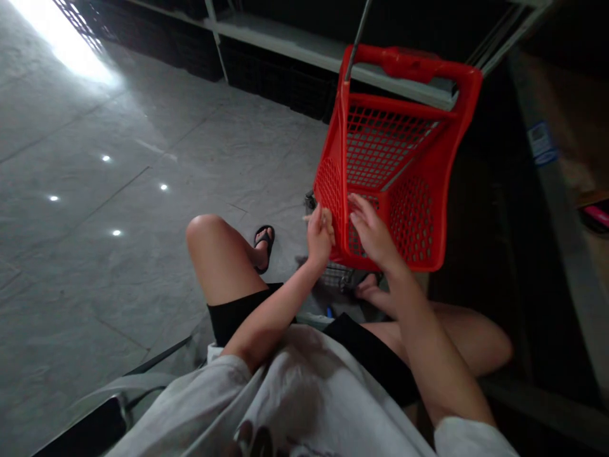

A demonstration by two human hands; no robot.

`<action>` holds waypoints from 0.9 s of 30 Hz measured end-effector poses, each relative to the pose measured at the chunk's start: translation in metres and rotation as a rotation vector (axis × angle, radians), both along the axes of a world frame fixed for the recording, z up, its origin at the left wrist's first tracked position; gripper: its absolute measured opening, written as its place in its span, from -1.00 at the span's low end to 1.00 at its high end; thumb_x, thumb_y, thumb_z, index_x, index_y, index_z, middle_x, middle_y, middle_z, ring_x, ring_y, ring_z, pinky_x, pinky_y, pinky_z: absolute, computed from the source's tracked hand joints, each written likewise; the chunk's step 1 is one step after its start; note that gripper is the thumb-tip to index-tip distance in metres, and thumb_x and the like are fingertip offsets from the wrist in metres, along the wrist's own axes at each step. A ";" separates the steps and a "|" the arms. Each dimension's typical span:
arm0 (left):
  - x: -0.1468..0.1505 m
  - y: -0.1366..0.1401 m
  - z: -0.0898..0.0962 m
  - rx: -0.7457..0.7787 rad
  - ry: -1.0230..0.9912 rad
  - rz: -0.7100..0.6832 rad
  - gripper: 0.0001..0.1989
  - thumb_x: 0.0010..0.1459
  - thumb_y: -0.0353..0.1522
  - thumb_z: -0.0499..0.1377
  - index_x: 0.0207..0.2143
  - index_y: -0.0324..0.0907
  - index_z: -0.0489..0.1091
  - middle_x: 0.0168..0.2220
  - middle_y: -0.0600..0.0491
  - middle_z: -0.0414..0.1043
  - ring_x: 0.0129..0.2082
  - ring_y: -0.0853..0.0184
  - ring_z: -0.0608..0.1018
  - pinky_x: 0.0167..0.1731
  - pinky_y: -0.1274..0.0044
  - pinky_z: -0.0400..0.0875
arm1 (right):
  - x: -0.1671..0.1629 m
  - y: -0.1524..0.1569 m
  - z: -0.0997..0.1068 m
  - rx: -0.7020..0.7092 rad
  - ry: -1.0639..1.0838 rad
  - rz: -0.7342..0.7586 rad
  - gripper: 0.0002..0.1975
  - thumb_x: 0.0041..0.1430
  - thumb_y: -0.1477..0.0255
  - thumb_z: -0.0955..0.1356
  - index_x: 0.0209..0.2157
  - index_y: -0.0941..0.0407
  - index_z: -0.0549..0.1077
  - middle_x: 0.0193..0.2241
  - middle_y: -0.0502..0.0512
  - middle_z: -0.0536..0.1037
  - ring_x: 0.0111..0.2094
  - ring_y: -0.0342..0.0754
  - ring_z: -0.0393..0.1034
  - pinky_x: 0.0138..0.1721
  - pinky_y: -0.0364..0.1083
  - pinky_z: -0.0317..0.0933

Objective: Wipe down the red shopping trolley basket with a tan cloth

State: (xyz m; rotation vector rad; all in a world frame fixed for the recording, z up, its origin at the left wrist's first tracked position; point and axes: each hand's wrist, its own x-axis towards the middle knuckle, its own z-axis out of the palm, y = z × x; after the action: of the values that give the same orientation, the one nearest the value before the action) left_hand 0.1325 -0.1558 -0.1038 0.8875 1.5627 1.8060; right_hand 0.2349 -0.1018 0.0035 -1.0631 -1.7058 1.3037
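Observation:
A red plastic shopping basket [413, 209] with mesh sides stands tilted on a wheeled metal frame between my legs. My left hand [320, 240] is closed at the outside of its left wall, around a small pale beige thing [328, 222] whose kind I cannot make out. My right hand [373, 235] reaches over the near left part of the basket, fingers stretched out and slightly apart. Nothing shows in that hand. Whether it touches the rim I cannot tell.
A grey shelf [285, 46] with dark crates [266, 76] below runs behind the basket. Grey tiled floor [95, 266] lies to the left. A dark phone-like slab [83, 431] rests by the chair at lower left. A post with a blue-and-white label [542, 143] stands right.

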 end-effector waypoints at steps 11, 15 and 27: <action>0.066 -0.058 -0.062 -0.116 0.037 -0.105 -0.32 0.48 -0.34 0.05 0.58 -0.02 0.03 0.63 0.03 -0.08 0.65 0.18 -0.09 0.63 0.20 -0.19 | 0.036 -0.023 -0.019 0.291 -0.747 -0.102 -0.68 0.43 0.38 0.31 0.03 0.01 0.69 -0.18 0.18 0.78 -0.10 0.19 0.67 0.09 0.12 0.44; 0.030 -0.015 -0.046 -0.152 0.059 -0.050 -0.28 0.40 -0.45 0.04 0.56 -0.17 0.03 0.63 -0.13 -0.12 0.65 0.18 -0.10 0.62 0.15 -0.26 | 0.020 -0.005 -0.019 0.284 -0.610 -0.066 -0.72 0.47 0.39 0.31 -0.01 0.00 0.67 -0.21 0.10 0.78 -0.10 0.11 0.66 0.04 0.01 0.42; 0.000 -0.016 -0.023 -0.264 0.212 -0.223 -0.14 0.27 -0.47 0.09 0.59 -0.21 -0.06 0.64 -0.21 -0.22 0.65 0.08 -0.14 0.60 0.09 -0.14 | -0.033 0.077 -0.037 0.151 -0.072 0.066 -0.72 0.48 0.42 0.25 -0.16 0.12 0.61 -0.36 0.05 0.68 -0.33 -0.03 0.58 -0.08 -0.05 0.42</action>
State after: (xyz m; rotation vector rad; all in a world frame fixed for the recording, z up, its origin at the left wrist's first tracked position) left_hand 0.1327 -0.1718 -0.1271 1.1017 1.7078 1.3503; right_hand 0.2021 -0.0253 -0.0335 -0.9833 -1.8758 1.1686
